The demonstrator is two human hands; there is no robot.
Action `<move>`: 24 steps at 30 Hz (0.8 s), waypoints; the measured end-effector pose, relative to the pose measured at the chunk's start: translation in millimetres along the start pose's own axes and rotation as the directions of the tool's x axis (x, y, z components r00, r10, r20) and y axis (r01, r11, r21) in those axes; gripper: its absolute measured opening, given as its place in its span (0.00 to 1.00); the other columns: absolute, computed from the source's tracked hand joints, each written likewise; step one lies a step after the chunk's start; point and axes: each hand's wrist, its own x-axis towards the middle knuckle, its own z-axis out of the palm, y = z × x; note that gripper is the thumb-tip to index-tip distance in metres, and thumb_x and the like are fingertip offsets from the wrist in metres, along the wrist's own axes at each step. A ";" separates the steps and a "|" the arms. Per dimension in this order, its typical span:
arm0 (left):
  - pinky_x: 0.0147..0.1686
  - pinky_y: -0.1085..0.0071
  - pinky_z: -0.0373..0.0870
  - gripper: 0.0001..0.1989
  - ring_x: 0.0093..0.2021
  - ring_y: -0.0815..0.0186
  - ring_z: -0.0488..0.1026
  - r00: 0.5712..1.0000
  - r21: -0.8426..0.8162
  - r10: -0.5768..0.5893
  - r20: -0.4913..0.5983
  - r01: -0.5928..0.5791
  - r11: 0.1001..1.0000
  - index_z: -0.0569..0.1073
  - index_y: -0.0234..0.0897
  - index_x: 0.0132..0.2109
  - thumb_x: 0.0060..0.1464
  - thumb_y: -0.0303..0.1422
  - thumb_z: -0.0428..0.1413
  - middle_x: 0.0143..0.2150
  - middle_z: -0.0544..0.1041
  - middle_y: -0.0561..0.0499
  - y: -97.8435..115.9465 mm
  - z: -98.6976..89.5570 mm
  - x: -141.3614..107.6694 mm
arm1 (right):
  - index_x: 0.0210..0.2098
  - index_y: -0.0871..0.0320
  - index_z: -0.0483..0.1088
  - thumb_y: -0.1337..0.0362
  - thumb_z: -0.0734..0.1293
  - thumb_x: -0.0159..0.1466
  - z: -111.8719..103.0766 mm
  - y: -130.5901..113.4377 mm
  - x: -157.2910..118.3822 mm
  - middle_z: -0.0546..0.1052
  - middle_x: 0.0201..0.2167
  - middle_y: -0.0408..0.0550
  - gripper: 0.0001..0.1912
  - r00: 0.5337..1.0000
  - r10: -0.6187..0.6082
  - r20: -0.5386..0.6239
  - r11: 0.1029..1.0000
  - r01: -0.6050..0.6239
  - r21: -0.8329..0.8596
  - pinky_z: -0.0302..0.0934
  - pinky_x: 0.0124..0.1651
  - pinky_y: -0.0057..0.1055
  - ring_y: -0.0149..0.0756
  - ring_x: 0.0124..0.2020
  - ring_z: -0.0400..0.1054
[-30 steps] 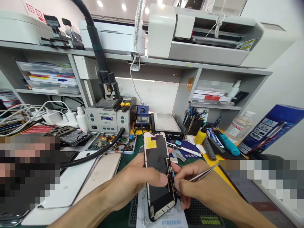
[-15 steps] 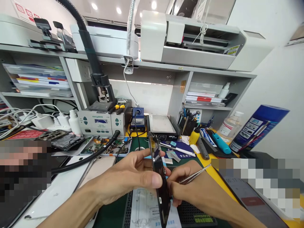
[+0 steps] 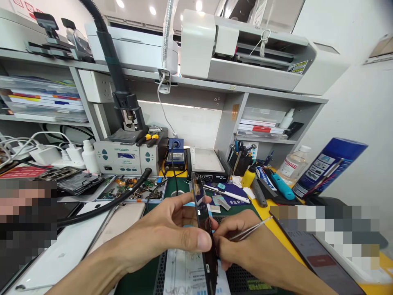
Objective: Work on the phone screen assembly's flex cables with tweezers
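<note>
My left hand (image 3: 172, 233) grips a thin black phone part (image 3: 206, 229), perhaps a frame or screen assembly, standing on edge with its narrow side towards me. The thumb presses its near face while the fingers go behind. Close against its right side, my right hand (image 3: 236, 241) is closed around metal tweezers (image 3: 250, 230), whose shafts stick out up and to the right. The fingertips of that hand are partly hidden by the phone part. Beneath both hands lie a printed paper sheet (image 3: 181, 272) and a black perforated mat (image 3: 245, 272).
To the left are white tablet-like devices (image 3: 61, 250), a tray of circuit boards (image 3: 107, 190) and a black hose (image 3: 123, 203). A rework station (image 3: 123, 157) stands behind. On the right are a yellow bottle (image 3: 248, 177), a blue spray can (image 3: 331, 166) and a phone (image 3: 319, 254) with a lit screen.
The view has shifted slightly, so the background sits a little further left. Both hands keep their holds, and the phone part has tilted only slightly.
</note>
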 end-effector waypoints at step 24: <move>0.54 0.40 0.66 0.35 0.52 0.49 0.73 0.948 -0.522 0.255 0.193 -0.120 0.844 0.65 0.42 0.65 0.49 0.31 0.61 0.51 0.77 0.43 1.3 -20.9 1.6 | 0.27 0.62 0.75 0.47 0.69 0.64 -19.5 -4.0 -8.0 0.77 0.19 0.44 0.23 0.997 -0.066 0.028 0.959 0.056 0.278 0.66 0.24 0.26 0.32 0.19 0.74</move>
